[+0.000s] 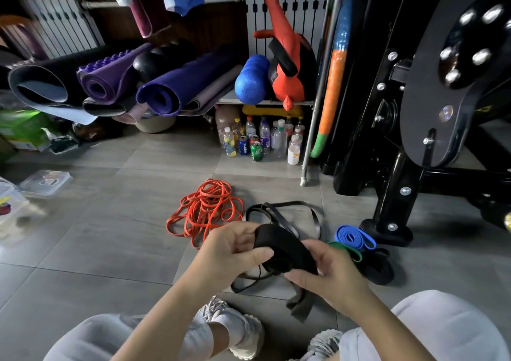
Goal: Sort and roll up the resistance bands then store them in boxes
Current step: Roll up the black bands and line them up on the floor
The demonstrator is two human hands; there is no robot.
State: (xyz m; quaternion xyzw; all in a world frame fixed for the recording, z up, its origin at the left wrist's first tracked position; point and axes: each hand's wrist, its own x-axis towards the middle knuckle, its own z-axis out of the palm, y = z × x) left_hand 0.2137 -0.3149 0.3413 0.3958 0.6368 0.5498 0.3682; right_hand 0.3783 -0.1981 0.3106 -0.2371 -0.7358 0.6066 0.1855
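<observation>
Item: wide black flat rubber resistance band (284,247), part-coiled, held above grey tiled floor (110,236) | left hand (235,247) clasped coil, right hand (331,272) pinched its lower edge | risk: slack thumbs would let coil spring open; dangling tail (300,305) could snag thin black bands (272,211).

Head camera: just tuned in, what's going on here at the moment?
A person sits on the tiled floor rolling up a wide black band. The left hand and right hand both grip the roll, and its loose end trails down to the floor. A tangle of orange bands and a thin black band lie unrolled just ahead. A coiled blue band and a green band lie to the right. A clear box sits far left.
</observation>
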